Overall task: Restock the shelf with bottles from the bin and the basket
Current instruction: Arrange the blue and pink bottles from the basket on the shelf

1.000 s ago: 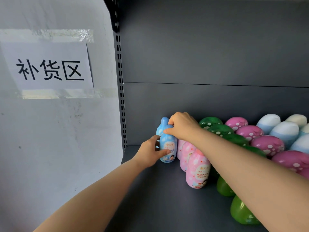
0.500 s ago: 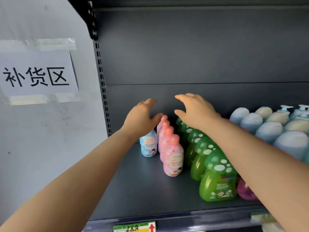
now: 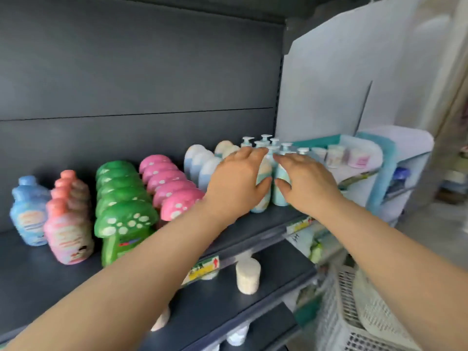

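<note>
1. My left hand (image 3: 238, 184) is stretched out over the top shelf (image 3: 30, 272), fingers straight and spread, thumb out. It has hold of nothing.
2. My right hand (image 3: 307, 184) is just beside it in the same flat, spread pose, also holding nothing.
3. Between the two thumbs stand pale teal bottles (image 3: 279, 200) near the shelf's front edge. My hands hide their upper parts, and with the blur I cannot tell whether any finger touches them.
4. Behind my fingers are pump bottles (image 3: 264, 140); only their white pump heads show.
5. To the left the stock stands in rows running front to back: one blue bottle (image 3: 27, 214), pink bottles (image 3: 68, 231), green spotted-cap bottles (image 3: 121, 214), pink spotted-cap bottles (image 3: 174, 188), then blue-and-white capped bottles (image 3: 200, 163). My left forearm covers the front of the pink spotted row, and every label is too smeared to read.
6. The white basket (image 3: 336, 300) sits at lower right, cut off by the frame edge and partly behind my right forearm. I cannot make out what lies in it.
7. On the shelf below, a cream bottle (image 3: 248, 274) stands upright near a price tag (image 3: 203, 268) whose print is illegible.
</note>
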`<state>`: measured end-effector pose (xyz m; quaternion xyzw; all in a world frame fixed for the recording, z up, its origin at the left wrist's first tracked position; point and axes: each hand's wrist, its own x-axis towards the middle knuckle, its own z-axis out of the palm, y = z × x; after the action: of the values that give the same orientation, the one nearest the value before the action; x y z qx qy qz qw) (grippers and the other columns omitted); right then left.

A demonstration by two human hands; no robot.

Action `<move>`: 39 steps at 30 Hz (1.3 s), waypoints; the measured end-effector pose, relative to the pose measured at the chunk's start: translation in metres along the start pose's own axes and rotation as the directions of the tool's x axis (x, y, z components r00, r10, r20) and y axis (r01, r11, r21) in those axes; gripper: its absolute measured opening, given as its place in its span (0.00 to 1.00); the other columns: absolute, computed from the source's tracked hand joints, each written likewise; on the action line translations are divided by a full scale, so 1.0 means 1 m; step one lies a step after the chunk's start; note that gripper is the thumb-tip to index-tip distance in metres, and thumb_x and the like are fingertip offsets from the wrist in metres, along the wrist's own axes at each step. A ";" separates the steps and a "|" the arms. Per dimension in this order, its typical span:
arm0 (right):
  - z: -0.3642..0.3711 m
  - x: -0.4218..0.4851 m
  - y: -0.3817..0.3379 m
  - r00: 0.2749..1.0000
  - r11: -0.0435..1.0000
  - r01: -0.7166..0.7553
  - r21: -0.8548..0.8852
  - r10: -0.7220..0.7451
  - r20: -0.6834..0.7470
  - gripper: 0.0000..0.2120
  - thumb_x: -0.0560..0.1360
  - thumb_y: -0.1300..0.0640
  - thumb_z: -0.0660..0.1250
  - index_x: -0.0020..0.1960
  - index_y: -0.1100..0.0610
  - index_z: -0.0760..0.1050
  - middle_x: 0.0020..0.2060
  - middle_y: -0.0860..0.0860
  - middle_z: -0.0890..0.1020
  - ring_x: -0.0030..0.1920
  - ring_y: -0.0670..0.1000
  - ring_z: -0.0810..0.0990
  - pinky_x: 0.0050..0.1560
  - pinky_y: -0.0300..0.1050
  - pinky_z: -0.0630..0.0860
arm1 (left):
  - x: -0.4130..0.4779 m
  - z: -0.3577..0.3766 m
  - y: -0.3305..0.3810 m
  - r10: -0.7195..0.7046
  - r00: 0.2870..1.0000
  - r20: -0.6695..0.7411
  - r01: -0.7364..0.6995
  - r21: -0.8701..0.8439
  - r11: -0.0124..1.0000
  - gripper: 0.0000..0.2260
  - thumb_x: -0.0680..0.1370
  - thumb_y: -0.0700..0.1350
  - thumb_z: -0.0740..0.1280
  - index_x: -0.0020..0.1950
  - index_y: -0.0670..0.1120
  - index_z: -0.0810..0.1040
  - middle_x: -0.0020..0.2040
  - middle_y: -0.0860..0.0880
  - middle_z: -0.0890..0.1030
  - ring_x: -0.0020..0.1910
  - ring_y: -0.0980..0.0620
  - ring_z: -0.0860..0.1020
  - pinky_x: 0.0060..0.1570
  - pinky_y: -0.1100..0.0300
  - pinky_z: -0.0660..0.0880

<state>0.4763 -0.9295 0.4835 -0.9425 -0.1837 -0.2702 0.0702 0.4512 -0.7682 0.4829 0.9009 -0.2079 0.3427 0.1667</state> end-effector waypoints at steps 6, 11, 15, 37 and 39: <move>-0.006 -0.078 0.138 0.978 0.975 -0.196 -0.109 0.202 0.048 0.28 0.75 0.51 0.63 0.73 0.53 0.63 0.66 0.55 0.73 0.66 0.58 0.70 0.63 0.50 0.68 | 0.024 0.110 0.106 0.113 0.986 0.120 -0.098 -0.121 0.988 0.25 0.75 0.51 0.65 0.71 0.45 0.68 0.64 0.44 0.74 0.60 0.40 0.73 0.57 0.49 0.73; 0.002 -0.126 0.229 0.929 0.929 -0.345 -0.135 0.358 0.094 0.27 0.74 0.53 0.65 0.72 0.55 0.65 0.62 0.56 0.76 0.63 0.60 0.72 0.61 0.54 0.72 | 0.043 0.191 0.160 0.205 0.950 0.235 -0.167 -0.173 0.971 0.25 0.75 0.51 0.65 0.71 0.44 0.68 0.64 0.42 0.73 0.59 0.39 0.74 0.55 0.49 0.72; 0.021 -0.154 0.292 0.874 0.879 -0.457 -0.134 0.472 0.118 0.27 0.75 0.55 0.64 0.72 0.56 0.65 0.64 0.57 0.74 0.63 0.60 0.71 0.60 0.52 0.70 | 0.062 0.260 0.183 0.236 0.923 0.303 -0.174 -0.216 0.961 0.26 0.75 0.51 0.65 0.71 0.46 0.66 0.64 0.43 0.73 0.58 0.40 0.74 0.54 0.48 0.73; 0.221 -0.263 0.536 0.440 0.545 -0.827 -0.135 0.779 0.447 0.28 0.75 0.54 0.65 0.73 0.54 0.63 0.68 0.55 0.70 0.63 0.59 0.72 0.58 0.50 0.71 | 0.058 0.612 0.239 0.156 0.593 0.790 0.195 -0.329 0.924 0.26 0.78 0.46 0.64 0.75 0.47 0.61 0.70 0.46 0.68 0.67 0.46 0.69 0.63 0.52 0.69; 0.249 -0.259 0.561 0.432 0.542 -0.834 -0.104 0.758 0.489 0.29 0.75 0.52 0.65 0.74 0.53 0.62 0.70 0.54 0.69 0.64 0.59 0.72 0.60 0.51 0.71 | 0.055 0.638 0.246 0.101 0.568 0.816 0.239 -0.282 0.929 0.26 0.78 0.47 0.64 0.75 0.48 0.61 0.71 0.47 0.67 0.68 0.47 0.68 0.64 0.50 0.69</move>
<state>0.6084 -1.4691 0.1163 -0.9423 0.2522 0.0525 0.2136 0.7180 -1.2757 0.1065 0.9166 -0.2845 -0.1649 0.2274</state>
